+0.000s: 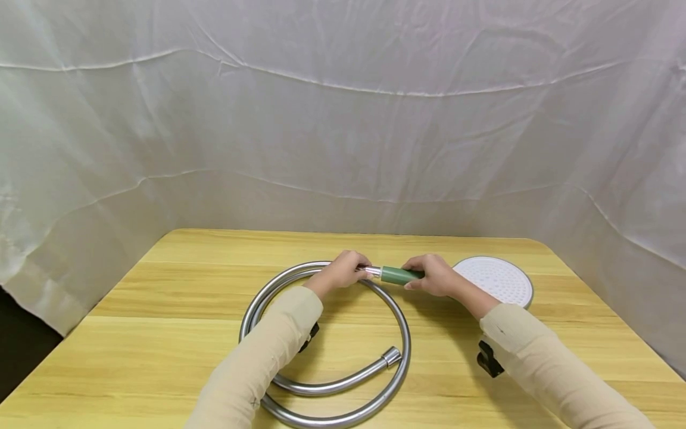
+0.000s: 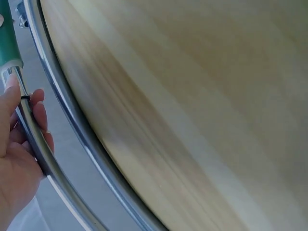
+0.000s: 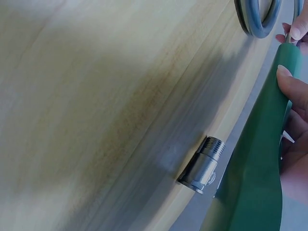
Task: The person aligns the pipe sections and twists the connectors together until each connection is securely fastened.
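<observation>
A shower head with a green handle (image 1: 396, 275) and a round white spray face (image 1: 493, 279) is held above the table. My right hand (image 1: 436, 275) grips the handle, thumb along its side in the right wrist view. My left hand (image 1: 343, 271) pinches the chrome end of a shower hose (image 2: 44, 153) where it meets the handle's tip. Whether the threads are engaged is hidden by the fingers. The rest of the silver hose (image 1: 405, 333) lies coiled on the table below my left arm, its free end fitting (image 1: 392, 356) inside the loop.
In the right wrist view, a short chrome threaded fitting (image 3: 202, 166) rests on the wooden table (image 1: 161, 333) beside the green handle. Pale cloth (image 1: 343, 143) hangs round the table's back and sides. Dark wrist mounts (image 1: 489, 359) hang under both sleeves.
</observation>
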Motion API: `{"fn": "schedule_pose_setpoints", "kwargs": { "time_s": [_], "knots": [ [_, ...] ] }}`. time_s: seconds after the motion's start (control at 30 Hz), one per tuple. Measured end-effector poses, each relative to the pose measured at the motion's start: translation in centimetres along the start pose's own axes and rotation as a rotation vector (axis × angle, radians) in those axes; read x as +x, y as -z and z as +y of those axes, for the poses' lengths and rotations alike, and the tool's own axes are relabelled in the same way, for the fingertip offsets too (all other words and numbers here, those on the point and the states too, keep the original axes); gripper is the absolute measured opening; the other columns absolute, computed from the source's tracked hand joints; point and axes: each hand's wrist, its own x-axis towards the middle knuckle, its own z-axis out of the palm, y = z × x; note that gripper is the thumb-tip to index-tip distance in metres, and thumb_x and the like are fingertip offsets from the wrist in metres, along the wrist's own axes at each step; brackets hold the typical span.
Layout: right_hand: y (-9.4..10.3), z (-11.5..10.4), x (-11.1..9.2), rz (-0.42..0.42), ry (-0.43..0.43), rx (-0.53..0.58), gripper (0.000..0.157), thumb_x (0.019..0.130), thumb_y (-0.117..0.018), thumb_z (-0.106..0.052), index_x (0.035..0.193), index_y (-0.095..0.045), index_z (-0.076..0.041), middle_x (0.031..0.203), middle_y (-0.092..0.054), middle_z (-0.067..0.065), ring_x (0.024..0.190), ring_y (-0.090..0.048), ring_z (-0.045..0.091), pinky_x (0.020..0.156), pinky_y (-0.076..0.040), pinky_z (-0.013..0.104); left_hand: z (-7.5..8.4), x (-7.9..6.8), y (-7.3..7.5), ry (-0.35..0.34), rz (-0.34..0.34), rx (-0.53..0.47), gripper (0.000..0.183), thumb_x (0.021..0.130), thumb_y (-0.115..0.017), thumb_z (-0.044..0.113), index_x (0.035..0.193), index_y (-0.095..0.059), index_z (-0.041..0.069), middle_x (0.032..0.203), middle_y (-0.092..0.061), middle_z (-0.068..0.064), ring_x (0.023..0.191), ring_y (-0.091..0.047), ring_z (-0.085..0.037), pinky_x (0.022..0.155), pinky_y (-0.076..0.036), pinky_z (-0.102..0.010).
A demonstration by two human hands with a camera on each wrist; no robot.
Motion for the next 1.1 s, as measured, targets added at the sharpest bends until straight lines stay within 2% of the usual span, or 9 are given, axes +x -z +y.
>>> {"fn": "schedule_pose_setpoints", "kwargs": {
  "time_s": [0.13, 0.37, 0.53, 0.83, 1.1],
  "knots": [
    [0.09, -0.01, 0.01, -0.007, -0.001, 0.005, 0.028, 0.078, -0.073, -0.009, 0.103, -0.066, 0.002, 0.095, -0.07, 0.013, 0.073, -0.056, 0.013, 0.066, -0.046, 0.028, 0.05, -0.06, -0.09, 0.005, 0.0, 0.008, 0.017, 0.088, -0.063, 0.017, 0.096, -0.067, 0.002, 0.088, -0.067, -0.007, 0.071, -0.048, -0.01, 0.066, -0.041, -0.021],
    [0.25, -0.33, 0.05, -0.014, 0.004, -0.004, 0.027, 0.078, -0.073, -0.009, 0.102, -0.067, 0.001, 0.092, -0.07, 0.012, 0.071, -0.055, 0.012, 0.065, -0.046, 0.027, 0.1, -0.16, -0.09, 0.021, 0.014, 0.019, 0.018, 0.086, -0.065, 0.02, 0.095, -0.063, 0.004, 0.086, -0.064, -0.005, 0.073, -0.049, -0.01, 0.071, -0.043, -0.024],
    [0.49, -0.38, 0.05, -0.022, 0.003, 0.0, 0.027, 0.078, -0.073, -0.009, 0.103, -0.067, 0.001, 0.093, -0.07, 0.012, 0.071, -0.055, 0.012, 0.065, -0.045, 0.027, 0.19, -0.2, -0.01, 0.032, 0.0, 0.007, 0.018, 0.087, -0.065, 0.02, 0.096, -0.062, 0.005, 0.087, -0.064, -0.005, 0.072, -0.048, -0.01, 0.069, -0.042, -0.023],
    [0.62, -0.43, -0.04, -0.022, 0.004, 0.005, 0.027, 0.078, -0.072, -0.008, 0.103, -0.066, 0.002, 0.092, -0.07, 0.012, 0.071, -0.055, 0.011, 0.065, -0.045, 0.027, 0.25, -0.21, 0.39, 0.013, -0.053, -0.044, 0.022, 0.096, -0.05, 0.016, 0.105, -0.065, 0.002, 0.093, -0.067, -0.008, 0.073, -0.05, -0.011, 0.068, -0.043, -0.023],
    [0.6, -0.37, 0.03, -0.019, 0.016, -0.004, 0.027, 0.078, -0.073, -0.008, 0.102, -0.067, 0.002, 0.091, -0.071, 0.012, 0.07, -0.055, 0.011, 0.064, -0.045, 0.026, 0.3, -0.09, 0.11, 0.005, -0.003, 0.011, 0.013, 0.091, -0.058, 0.016, 0.096, -0.063, 0.004, 0.09, -0.066, -0.007, 0.076, -0.051, -0.011, 0.073, -0.044, -0.025]
  ]
}}
